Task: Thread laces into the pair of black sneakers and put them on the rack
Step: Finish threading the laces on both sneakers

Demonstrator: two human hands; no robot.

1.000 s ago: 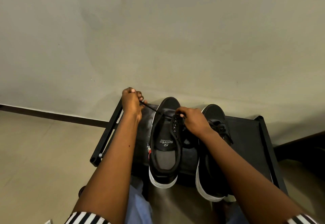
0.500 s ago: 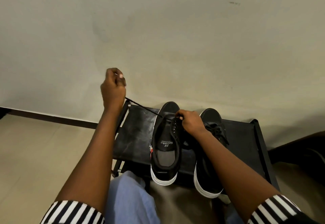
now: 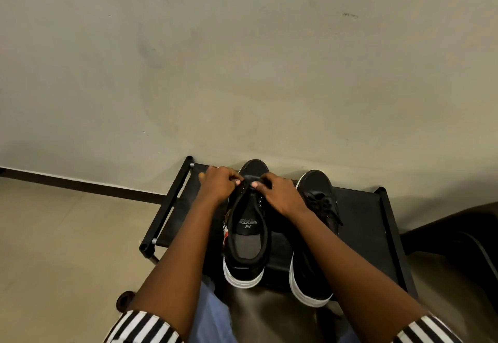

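Note:
Two black sneakers with white soles stand side by side on a low black rack point(image 3: 361, 224), toes toward the wall. The left sneaker point(image 3: 246, 237) has its tongue and grey insole showing. The right sneaker point(image 3: 316, 199) carries a tied black lace. My left hand point(image 3: 219, 185) and my right hand point(image 3: 277, 193) meet over the left sneaker's front eyelets, fingers curled and pinching the black lace point(image 3: 246, 182) there. Little of the lace shows between the fingertips.
The rack stands against a plain beige wall point(image 3: 242, 59) with a dark skirting strip point(image 3: 80, 183) along the floor. Beige floor point(image 3: 62, 235) lies to the left. My knees in blue trousers point(image 3: 210, 315) are just below the rack. A dark object point(image 3: 463, 237) sits at the right edge.
My left hand, which had pulled the lace taut up and to the left, has come back down to the eyelets of the left sneaker. The right hand stayed on the sneaker.

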